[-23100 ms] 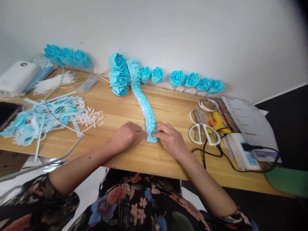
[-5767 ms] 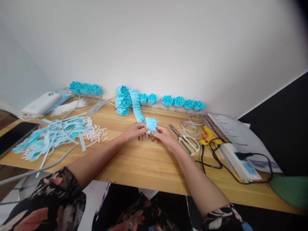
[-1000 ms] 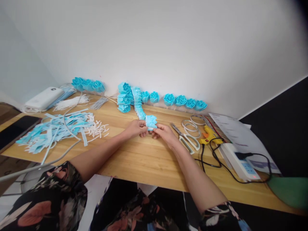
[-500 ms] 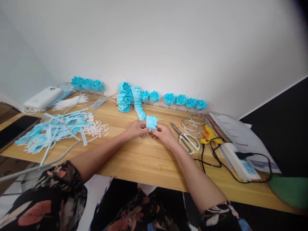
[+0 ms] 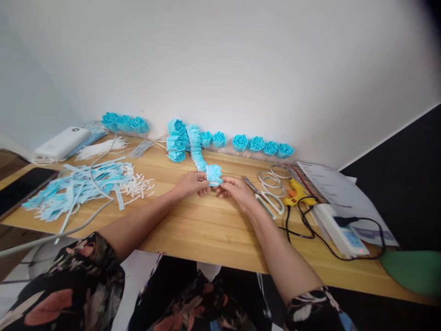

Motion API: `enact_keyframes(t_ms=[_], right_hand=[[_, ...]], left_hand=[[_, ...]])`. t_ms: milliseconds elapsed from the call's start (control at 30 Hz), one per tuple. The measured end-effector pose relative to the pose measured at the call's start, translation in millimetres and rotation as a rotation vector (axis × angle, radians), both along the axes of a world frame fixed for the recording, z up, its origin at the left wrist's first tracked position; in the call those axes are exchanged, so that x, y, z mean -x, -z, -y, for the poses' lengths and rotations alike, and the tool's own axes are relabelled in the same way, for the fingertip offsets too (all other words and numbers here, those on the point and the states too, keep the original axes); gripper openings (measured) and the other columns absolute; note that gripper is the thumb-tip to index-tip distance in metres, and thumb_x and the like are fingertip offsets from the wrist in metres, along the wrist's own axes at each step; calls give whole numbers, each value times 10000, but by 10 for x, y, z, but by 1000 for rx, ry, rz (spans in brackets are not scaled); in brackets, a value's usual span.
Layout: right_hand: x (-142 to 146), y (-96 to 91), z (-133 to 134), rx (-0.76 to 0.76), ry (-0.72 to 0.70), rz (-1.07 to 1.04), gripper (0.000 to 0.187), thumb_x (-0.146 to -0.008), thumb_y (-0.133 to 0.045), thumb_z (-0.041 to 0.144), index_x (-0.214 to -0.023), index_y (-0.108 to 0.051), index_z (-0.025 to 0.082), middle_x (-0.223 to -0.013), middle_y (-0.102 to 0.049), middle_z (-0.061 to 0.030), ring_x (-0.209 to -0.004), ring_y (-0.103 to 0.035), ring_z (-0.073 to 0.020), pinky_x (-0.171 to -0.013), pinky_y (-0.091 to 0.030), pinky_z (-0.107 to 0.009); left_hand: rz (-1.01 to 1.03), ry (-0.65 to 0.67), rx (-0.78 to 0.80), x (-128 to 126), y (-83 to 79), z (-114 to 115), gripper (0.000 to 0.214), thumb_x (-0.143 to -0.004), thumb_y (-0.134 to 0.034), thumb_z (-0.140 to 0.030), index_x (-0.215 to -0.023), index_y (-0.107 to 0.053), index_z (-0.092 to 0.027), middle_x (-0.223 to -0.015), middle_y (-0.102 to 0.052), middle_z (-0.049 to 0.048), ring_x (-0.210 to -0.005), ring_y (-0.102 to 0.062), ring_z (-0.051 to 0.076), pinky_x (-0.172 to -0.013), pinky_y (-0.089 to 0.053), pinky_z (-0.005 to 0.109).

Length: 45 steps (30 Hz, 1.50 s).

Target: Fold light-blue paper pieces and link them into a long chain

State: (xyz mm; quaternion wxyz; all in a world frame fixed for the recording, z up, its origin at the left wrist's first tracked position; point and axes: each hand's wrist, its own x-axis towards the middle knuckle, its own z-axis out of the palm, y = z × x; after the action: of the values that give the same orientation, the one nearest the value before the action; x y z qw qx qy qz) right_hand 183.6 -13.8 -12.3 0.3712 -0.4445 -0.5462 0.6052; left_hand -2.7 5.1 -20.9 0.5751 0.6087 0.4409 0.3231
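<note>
Between my hands, over the middle of the wooden table (image 5: 206,225), is a light-blue piece with pointed, petal-like edges (image 5: 214,174). My left hand (image 5: 193,183) pinches its left side between thumb and fingers. On the right side, the fingers of my right hand (image 5: 234,189) are closed at its lower edge. Just behind it a curved row of overlapping pale-blue petal pieces (image 5: 197,147) runs back toward the wall. Finished-looking blue fabric roses (image 5: 177,142) are stacked left of that row. White-handled scissors (image 5: 265,197) lie to the right of my right hand.
A yellow glue gun (image 5: 296,193) with a black cord lies by a white power strip (image 5: 342,234). More blue roses (image 5: 257,144) line the wall. At left are blue and white strips (image 5: 79,186), a phone (image 5: 25,188), a white power bank (image 5: 64,142) and a grey cable (image 5: 99,212).
The pale-blue piece has turned slightly and shifted a little to the left in my fingers. My right hand's fingers have moved a bit along its edge. Everything else stays put.
</note>
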Motion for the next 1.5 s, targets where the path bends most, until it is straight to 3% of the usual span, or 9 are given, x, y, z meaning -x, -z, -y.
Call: enact_keyframes(t_ms=[133,367,567,667,800,900,1033,1333,1500], right_hand=[[3,16,6,-24,19,28,247,-662,-701,353,-783,-642,146,-726,-662,-26,-593,-583,-97,-531,-470,-205],[20,44,8,-54,23,93,203,-655,-695,323,-693,-609,143,-591,-608,17,-481,-524,-71,-481,-416,-190],[-50,-33,7,24,-36,-22,222,-676,-684,337,-786,-657,146,-703,-652,-21,-632,-599,-103,-557,-473,-195],[-59,-34,-4,27,16,-53,272,-680,-701,376,-826,-666,150,-725,-642,-20,-669,-601,-116,-561,-483,-204],[-49,5,-35,-39,130,-47,280,-619,-751,391,-696,-635,148,-622,-585,20,-562,-531,-88,-512,-441,-195],[-60,29,-60,-70,204,-75,287,-613,-747,407,-653,-614,156,-585,-570,30,-525,-501,-83,-503,-427,-205],[-55,31,-54,-98,176,-98,270,-635,-739,406,-667,-634,159,-611,-576,23,-563,-511,-97,-522,-432,-218],[-20,-3,14,-37,-1,-153,323,-726,-681,473,-748,-687,151,-701,-631,-24,-594,-556,-118,-565,-464,-246],[4,-14,23,-19,46,-144,364,-727,-668,517,-747,-685,154,-682,-622,-19,-574,-545,-113,-542,-459,-239]], left_hand=[[11,18,1,-7,2,2,142,-752,-648,-211,-700,-545,-127,-577,-643,-1,-473,-602,95,-458,-499,191],[34,89,7,7,13,2,195,-722,-688,-265,-704,-556,-123,-590,-649,2,-479,-602,91,-471,-499,186],[42,65,12,31,1,-17,225,-725,-683,-295,-697,-544,-121,-582,-644,8,-470,-599,99,-464,-498,204],[44,50,7,24,7,-13,262,-715,-696,-336,-712,-536,-128,-592,-644,6,-475,-600,104,-461,-494,209],[72,123,1,5,-19,18,342,-693,-719,-422,-724,-551,-125,-628,-651,15,-506,-599,98,-495,-489,206],[150,160,88,-8,-60,36,422,-696,-691,-518,-776,-585,-118,-689,-665,33,-548,-613,104,-528,-487,216],[142,125,175,-22,-66,34,545,-702,-615,-637,-727,-604,-93,-620,-634,52,-522,-593,119,-517,-465,239],[78,-51,-11,-8,-69,34,408,-711,-643,-521,-614,-528,-141,-504,-565,-16,-431,-505,77,-465,-379,201],[70,-44,-82,-17,-49,38,401,-712,-629,-517,-603,-524,-146,-487,-544,-29,-428,-486,73,-456,-379,197]])
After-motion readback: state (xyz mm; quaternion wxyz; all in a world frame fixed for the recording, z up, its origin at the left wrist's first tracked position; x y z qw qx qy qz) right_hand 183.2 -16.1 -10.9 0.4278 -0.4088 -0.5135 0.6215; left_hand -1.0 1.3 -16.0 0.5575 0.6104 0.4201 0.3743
